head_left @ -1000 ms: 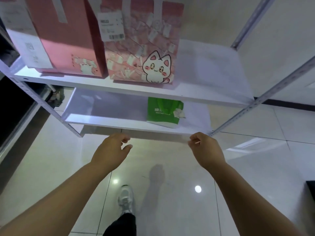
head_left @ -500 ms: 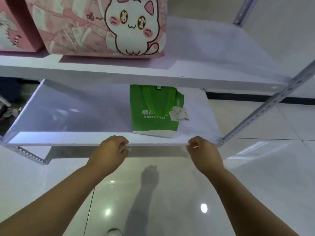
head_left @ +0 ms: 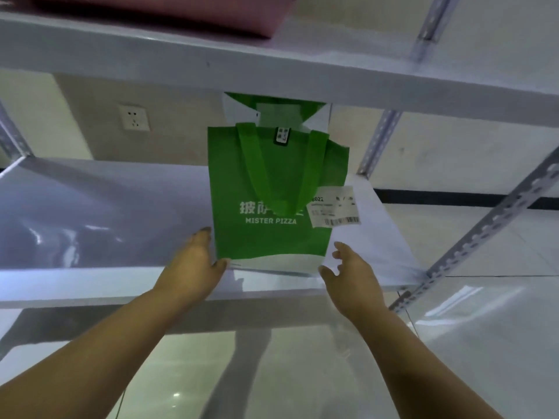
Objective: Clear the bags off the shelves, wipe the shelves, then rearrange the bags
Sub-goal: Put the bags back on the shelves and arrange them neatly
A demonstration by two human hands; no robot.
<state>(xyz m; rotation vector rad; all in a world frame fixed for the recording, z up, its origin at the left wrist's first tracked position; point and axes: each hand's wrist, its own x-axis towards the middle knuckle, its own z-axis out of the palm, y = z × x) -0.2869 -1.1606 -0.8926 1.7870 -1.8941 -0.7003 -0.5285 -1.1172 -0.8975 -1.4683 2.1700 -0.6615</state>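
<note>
Left hand (head_left: 193, 267) spread wide, thumb touching the green bag's (head_left: 269, 207) near-left corner; right hand (head_left: 352, 275) loose-fingered just beside its near-right corner, gripping nothing. The bag (white "MISTER PIZZA" lettering, paper tag (head_left: 334, 207) on its right) lies flat on the lower shelf (head_left: 90, 213). A pink bag (head_left: 169, 10) sits on the upper shelf (head_left: 302, 74).

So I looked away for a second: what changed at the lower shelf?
Both hands reached forward from the shelf's front edge to the green bag: left hand now touches its lower left corner, right hand is open beside the right corner. The bag stays flat on the lower shelf.
</note>
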